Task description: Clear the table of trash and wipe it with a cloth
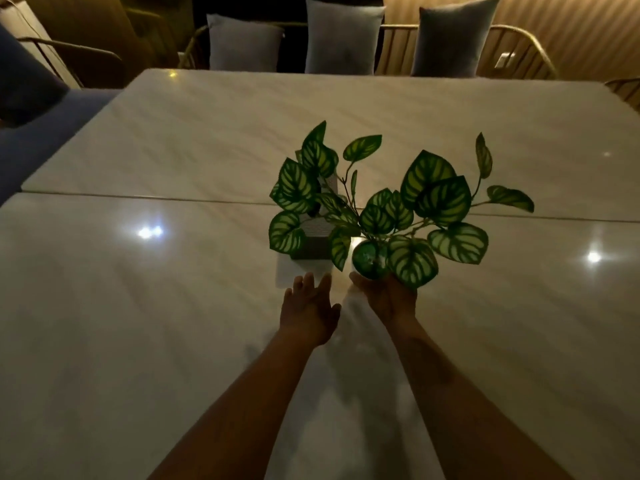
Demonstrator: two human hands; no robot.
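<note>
A glossy pale marble table (173,323) fills the view, with a seam across its middle. Near the centre a leafy green plant (429,199) rises from a small round green pot (369,259). My right hand (388,299) grips that pot from the near side, fingers curled around its base. My left hand (310,306) hovers just left of it with straight fingers, holding nothing, reaching toward a grey box (313,233) that stands behind the leaves. No trash or cloth shows in view.
Chairs with grey cushions (343,36) line the far edge of the table. A blue seat (31,140) stands at the left side. Ceiling lights reflect off the tabletop.
</note>
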